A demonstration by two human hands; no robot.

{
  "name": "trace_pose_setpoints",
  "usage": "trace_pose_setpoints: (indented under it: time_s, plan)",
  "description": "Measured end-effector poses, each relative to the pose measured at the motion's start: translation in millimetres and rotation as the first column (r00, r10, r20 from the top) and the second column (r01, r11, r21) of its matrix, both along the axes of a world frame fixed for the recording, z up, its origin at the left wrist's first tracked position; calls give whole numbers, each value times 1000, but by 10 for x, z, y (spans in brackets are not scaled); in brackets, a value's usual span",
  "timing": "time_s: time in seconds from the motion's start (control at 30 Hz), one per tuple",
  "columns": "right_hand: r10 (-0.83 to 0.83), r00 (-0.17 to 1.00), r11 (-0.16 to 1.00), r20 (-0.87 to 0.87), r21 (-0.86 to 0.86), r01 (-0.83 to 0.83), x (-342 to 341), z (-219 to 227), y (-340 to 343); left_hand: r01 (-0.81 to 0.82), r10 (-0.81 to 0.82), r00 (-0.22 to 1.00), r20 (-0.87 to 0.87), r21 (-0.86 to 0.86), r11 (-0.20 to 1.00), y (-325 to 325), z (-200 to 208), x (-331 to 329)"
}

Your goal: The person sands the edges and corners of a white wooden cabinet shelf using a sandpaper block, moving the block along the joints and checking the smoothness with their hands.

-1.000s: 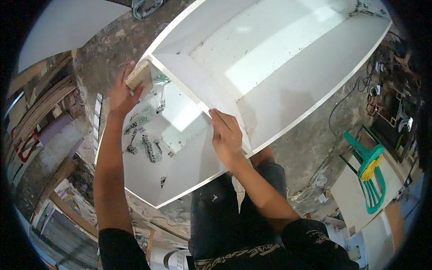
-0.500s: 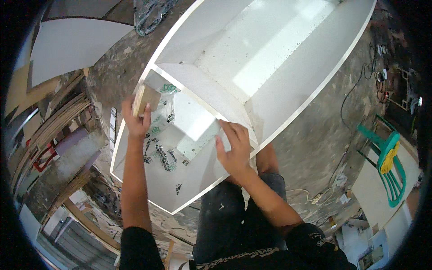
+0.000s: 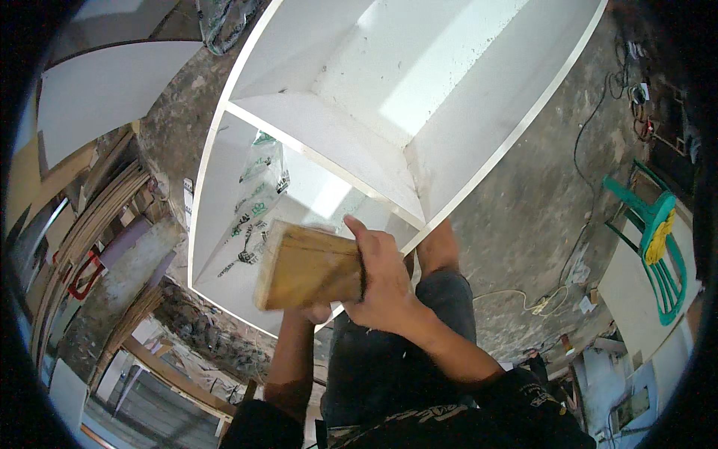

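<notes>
A tan wooden block [image 3: 310, 266] is held up over the near compartment of a long white box-like cabinet [image 3: 329, 168]. My right hand [image 3: 385, 280] grips the block's right end, with a finger over its upper corner. Under the block's lower edge is my left hand [image 3: 318, 313], which supports it; most of its fingers are hidden behind the wood. Clear plastic wrap [image 3: 258, 202] with green and black print lies inside the compartment, to the left of a bright patch of light.
Stacked boards [image 3: 86, 224] lean at the left, near a white panel [image 3: 112, 90]. On the right stands a green plastic chair [image 3: 647, 224] with a yellow cloth [image 3: 660, 238]. A dark cable [image 3: 580, 150] and a pale cord [image 3: 516, 294] run across the concrete floor.
The block has come from the compartment's left edge toward me and is turned broad side up. My right hand has left the cabinet's divider and taken hold of the block.
</notes>
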State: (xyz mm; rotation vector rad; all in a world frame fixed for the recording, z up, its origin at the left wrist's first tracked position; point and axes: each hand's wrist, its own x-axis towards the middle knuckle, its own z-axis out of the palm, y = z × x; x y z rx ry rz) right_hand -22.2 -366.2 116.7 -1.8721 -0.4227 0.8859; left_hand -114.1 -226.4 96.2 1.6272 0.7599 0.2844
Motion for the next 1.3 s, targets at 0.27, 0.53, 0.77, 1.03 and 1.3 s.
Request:
trace_pose_setpoints:
  time_s: [0.27,0.53,0.77,1.03,1.3]
  plan:
    - [-200,530,740,-824,227,633,402,-46,-559,796,-668,552,-500,555,242,556,-663,1027]
    - [-183,341,621,-922,160,767,879,-69,-799,814,-854,390,-345,562,145,688,-553,1133]
    - [-259,340,687,-904,75,723,1168,-39,-808,837,-834,365,-414,538,99,1013,-374,1346]
    - [-335,333,669,-881,26,743,1385,-257,-946,781,-739,455,-497,622,62,1170,-452,1378]
    - [-190,237,808,-953,-14,589,1657,-523,-1287,745,-715,544,-440,644,170,1222,-465,1414]
